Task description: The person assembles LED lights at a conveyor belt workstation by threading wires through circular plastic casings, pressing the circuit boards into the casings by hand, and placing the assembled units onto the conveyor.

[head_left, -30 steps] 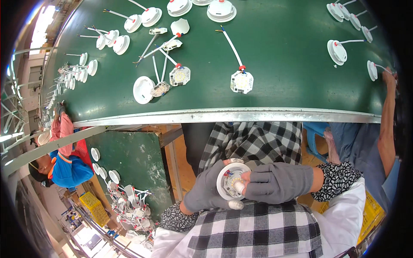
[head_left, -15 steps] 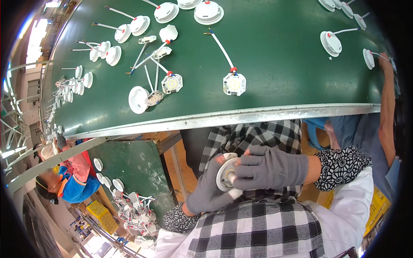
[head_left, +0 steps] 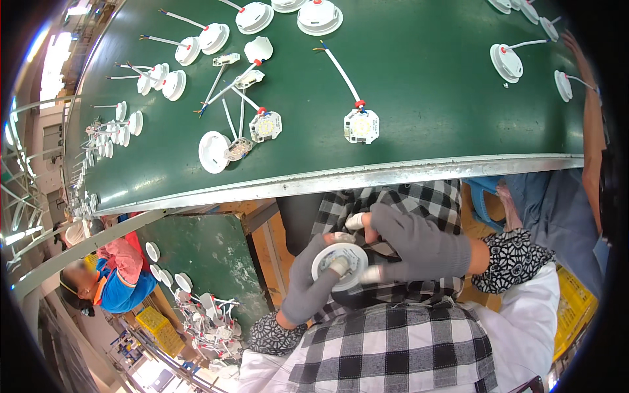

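Note:
Over my lap, my left hand (head_left: 308, 281) in a grey glove grips a round white lamp housing (head_left: 357, 254), its thumb laid across the middle of the inside. A pale disc or board partly shows within the rim; the thumb covers some of it. On the right side of the housing, my right hand (head_left: 416, 249), also gloved with pale fingertips, has thumb and fingers spread apart. Its thumb tip is close to the rim; whether it touches, I cannot tell. Beyond the bench edge lies an LED board (head_left: 362, 126) with a white cable and a red ring.
The green bench (head_left: 426, 85) has a metal edge (head_left: 367, 175). Several LED boards lie near an empty white housing (head_left: 213, 152), with finished-looking lamps (head_left: 319, 18) farther back. Left, a lower green table (head_left: 203, 252) bears a pile of cabled boards (head_left: 206, 324). Another person's arm (head_left: 591, 144) is far right.
My right hand has lifted off the housing and opened. My left thumb now rests inside the housing, which has tilted to face upward. The other person's hand at far right has moved farther back.

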